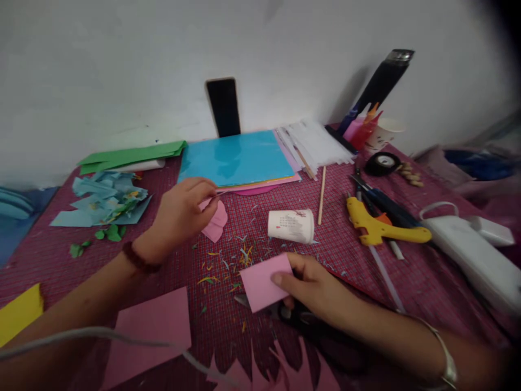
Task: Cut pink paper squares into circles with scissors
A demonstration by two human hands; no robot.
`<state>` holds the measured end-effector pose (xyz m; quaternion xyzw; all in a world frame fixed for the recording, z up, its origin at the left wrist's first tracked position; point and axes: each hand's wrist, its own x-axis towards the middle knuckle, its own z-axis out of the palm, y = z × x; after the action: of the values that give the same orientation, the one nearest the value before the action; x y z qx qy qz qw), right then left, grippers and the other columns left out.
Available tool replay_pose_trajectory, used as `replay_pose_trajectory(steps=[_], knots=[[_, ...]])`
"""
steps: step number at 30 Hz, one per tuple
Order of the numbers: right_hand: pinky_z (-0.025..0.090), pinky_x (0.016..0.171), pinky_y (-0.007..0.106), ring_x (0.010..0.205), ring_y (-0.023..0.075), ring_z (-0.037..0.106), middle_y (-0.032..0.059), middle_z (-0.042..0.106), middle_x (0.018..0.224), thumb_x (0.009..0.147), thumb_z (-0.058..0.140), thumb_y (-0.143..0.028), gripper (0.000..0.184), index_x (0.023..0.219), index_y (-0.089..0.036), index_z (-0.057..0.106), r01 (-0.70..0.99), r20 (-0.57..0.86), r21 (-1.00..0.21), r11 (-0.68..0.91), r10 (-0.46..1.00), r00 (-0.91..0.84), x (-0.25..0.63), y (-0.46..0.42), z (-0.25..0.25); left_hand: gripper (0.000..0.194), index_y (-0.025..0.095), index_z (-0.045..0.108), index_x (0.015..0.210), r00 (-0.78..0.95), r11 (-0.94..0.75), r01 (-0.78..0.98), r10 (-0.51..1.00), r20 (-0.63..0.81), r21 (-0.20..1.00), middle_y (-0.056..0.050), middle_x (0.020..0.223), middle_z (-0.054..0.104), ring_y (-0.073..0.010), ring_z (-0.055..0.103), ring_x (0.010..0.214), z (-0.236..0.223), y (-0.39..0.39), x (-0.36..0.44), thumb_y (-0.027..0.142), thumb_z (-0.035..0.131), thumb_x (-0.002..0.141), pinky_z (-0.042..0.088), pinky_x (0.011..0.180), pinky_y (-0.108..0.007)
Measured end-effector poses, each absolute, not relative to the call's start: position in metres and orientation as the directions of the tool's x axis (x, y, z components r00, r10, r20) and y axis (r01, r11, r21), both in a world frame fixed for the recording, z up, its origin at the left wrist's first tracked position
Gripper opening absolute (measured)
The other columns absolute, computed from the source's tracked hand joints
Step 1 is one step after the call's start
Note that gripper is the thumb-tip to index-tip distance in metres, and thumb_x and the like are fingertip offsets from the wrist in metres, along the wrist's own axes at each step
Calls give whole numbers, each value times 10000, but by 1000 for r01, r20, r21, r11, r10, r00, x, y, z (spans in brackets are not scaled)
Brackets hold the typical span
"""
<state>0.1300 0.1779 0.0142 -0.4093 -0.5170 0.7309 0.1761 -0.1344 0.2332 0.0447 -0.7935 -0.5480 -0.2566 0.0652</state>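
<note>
My right hand [311, 285] grips a small pink paper square [264, 282] between thumb and fingers. Under that hand lies a pair of black-handled scissors [301, 320], partly hidden by the hand and paper. My left hand [185, 212] is raised at centre left, its fingertips pinched around a thin, slender edge too fine to name. Just beside and below those fingertips rest pink paper petals [215, 224], partly covered by the hand. A larger pink sheet [157, 331] lies at the lower left, and jagged pink paper scraps [280, 374] lie at the bottom edge.
A paper cup [288, 225] lies on its side amid shavings. To the right are a yellow glue gun [378, 225] and a white power strip [468, 255]. Blue sheets [240, 157] and a phone [223, 106] are behind; blue scraps [106, 198] sit left. A cable [101, 331] crosses my left forearm.
</note>
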Motion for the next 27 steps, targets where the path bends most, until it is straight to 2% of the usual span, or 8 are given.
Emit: replay_pose_trajectory(steps=[3,6,9,11,14,20,24,27], knots=[[320,392,174,392,58,423,-65,506,503,804,588,-302,130,813,-172,577,101,-396,-902,-420,709,-584,128,180,15,58,179,550,761,371,-508,860,674,639,36,-93,912,683,-225,630,858,65,195,-94,159,598,787,496,769,-362],[363,381,169,381,62,473,-61,548,503,781,612,-294,131,800,-170,575,-1,-363,-895,-446,729,-581,127,179,21,42,168,556,812,530,-582,807,643,552,-97,-117,969,686,-259,625,887,77,151,-53,133,550,790,506,765,-400],[404,385,170,392,75,528,-52,585,515,766,637,-295,143,789,-168,576,-99,-294,-891,-444,728,-619,128,171,34,104,144,586,861,547,-570,814,688,478,-111,-139,999,685,-287,625,937,81,116,-25,120,515,789,500,849,-458],[421,399,168,398,74,542,-51,591,511,778,629,-280,121,776,-167,586,-153,-224,-901,-407,736,-639,133,160,45,109,143,592,882,506,-558,829,730,459,-25,-141,1031,680,-293,621,974,86,99,-17,141,530,792,485,896,-487],[434,403,172,404,74,552,-45,608,536,785,623,-254,85,799,-172,614,-208,-148,-911,-357,750,-644,144,140,61,116,172,594,921,403,-524,815,818,410,245,-125,1159,635,-261,594,1072,102,75,-14,208,585,811,487,922,-442],[414,397,173,414,74,561,-41,612,576,773,656,-301,168,885,-176,642,-293,-48,-911,-290,780,-623,165,93,81,267,235,635,1065,151,-411,611,900,409,676,-91,1355,509,-248,475,1257,116,29,3,203,626,800,426,999,-401],[435,430,192,425,65,542,-36,607,613,757,678,-344,203,845,-169,626,-345,74,-925,-156,820,-567,170,63,86,556,237,529,1210,-252,-209,99,940,228,973,-64,1112,641,-188,638,911,102,6,31,201,728,693,522,737,-301],[469,469,223,479,83,558,-26,607,669,769,655,-367,210,837,-179,593,-347,157,-936,-62,807,-569,169,51,89,243,156,613,902,-237,-78,-209,971,27,975,15,658,617,-105,546,524,93,-6,49,251,724,708,440,508,-224]])
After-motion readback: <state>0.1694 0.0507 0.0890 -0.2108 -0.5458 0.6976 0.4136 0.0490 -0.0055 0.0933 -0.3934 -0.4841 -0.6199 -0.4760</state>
